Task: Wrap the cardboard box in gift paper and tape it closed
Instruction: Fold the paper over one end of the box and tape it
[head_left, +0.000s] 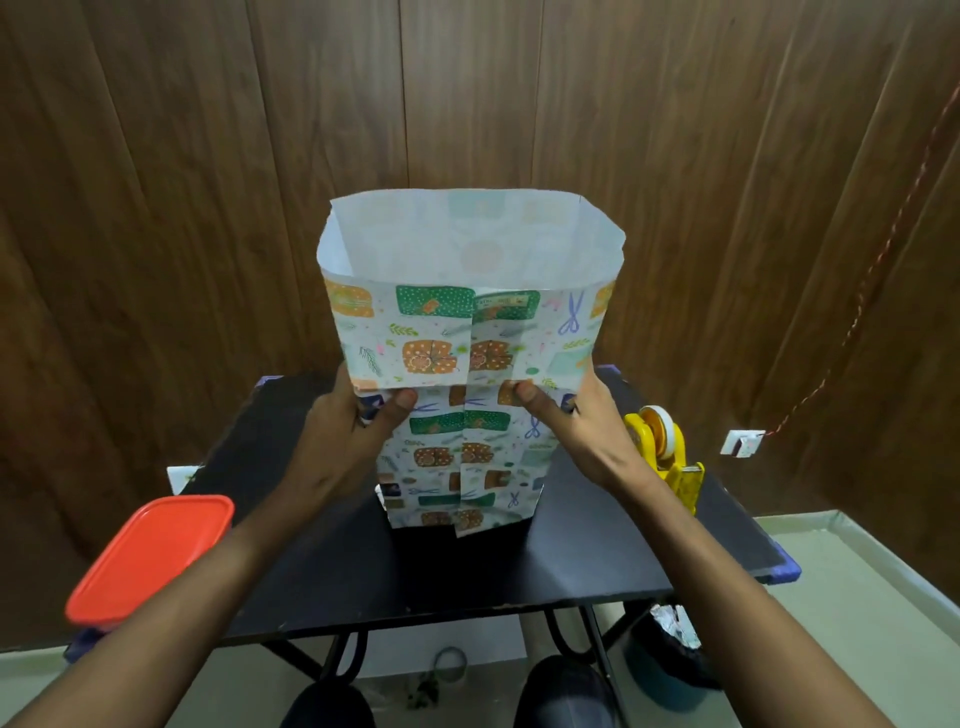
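Note:
A box wrapped in patterned gift paper stands on end above the black table, held up between my two hands. The paper forms an open sleeve at the top, its white inside showing; a vertical seam runs down the near face. My left hand grips the left side with the thumb on the front. On the right side, my right hand grips likewise, thumb pressed near the seam. The cardboard itself is hidden under the paper.
A yellow tape dispenser with a white roll sits at the table's right edge. A red-lidded container rests at the near left corner. A wood-panelled wall stands right behind the table. A bin and a tape roll lie on the floor below.

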